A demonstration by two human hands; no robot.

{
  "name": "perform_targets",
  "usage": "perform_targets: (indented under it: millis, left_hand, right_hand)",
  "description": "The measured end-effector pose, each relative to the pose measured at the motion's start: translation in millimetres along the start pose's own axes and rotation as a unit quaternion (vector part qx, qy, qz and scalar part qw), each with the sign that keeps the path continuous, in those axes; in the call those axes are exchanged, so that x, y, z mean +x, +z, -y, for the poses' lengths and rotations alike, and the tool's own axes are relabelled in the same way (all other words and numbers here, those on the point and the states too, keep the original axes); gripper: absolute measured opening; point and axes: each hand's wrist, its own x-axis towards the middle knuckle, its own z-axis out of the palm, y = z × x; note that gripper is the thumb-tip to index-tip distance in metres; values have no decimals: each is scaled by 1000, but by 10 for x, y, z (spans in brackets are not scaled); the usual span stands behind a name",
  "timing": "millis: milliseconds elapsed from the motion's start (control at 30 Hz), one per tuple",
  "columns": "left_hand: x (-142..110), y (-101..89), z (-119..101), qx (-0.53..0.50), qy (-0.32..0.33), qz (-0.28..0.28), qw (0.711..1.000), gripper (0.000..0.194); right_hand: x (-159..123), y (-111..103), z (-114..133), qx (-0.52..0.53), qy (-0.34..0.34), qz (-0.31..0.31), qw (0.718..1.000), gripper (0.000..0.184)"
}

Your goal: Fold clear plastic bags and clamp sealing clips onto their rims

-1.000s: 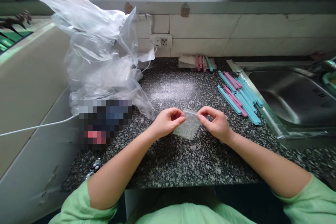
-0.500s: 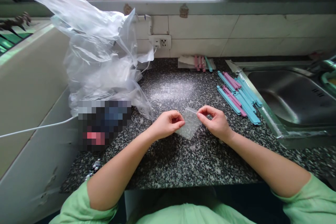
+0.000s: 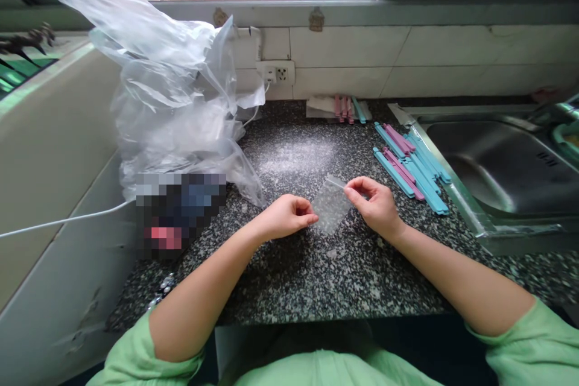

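A small clear zip-lock bag point(image 3: 333, 208) hangs tilted just over the speckled counter, its zip strip at the upper edge. My right hand point(image 3: 373, 205) pinches the bag's upper right corner between thumb and fingertips. At the lower left side of the bag is my left hand point(image 3: 289, 217), thumb and index finger pressed together with the tips at the bag's edge. Whether any film lies between those left fingertips I cannot make out. The bag looks flat, and the counter's pattern shows through it.
Pink and blue bag-sealing clips point(image 3: 409, 169) lie beside the steel sink point(image 3: 493, 163). More clips point(image 3: 346, 108) rest on plastic packaging by the wall. A large crumpled plastic bag point(image 3: 172, 108) fills the left, behind a blurred-out object point(image 3: 183, 211). A white cable point(image 3: 67, 221) runs leftward.
My left fingertips have come off the zip strip and down to the bag's lower left side. My right hand has shifted slightly right and up with the bag, which has tilted.
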Motion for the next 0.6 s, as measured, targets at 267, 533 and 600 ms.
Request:
perform_targets:
  millis: [267, 533, 600]
  left_hand:
    - [41, 99, 40, -63, 40, -61, 995, 21]
    - [60, 55, -7, -60, 19, -133, 989, 16]
    - [66, 52, -1, -69, 21, -138, 988, 19]
  right_hand:
    - [-67, 70, 66, 19, -10, 70, 997, 14]
    - [294, -418, -88, -189, -49, -24, 980, 15]
    - [421, -676, -167, -318, -12, -91, 944, 13]
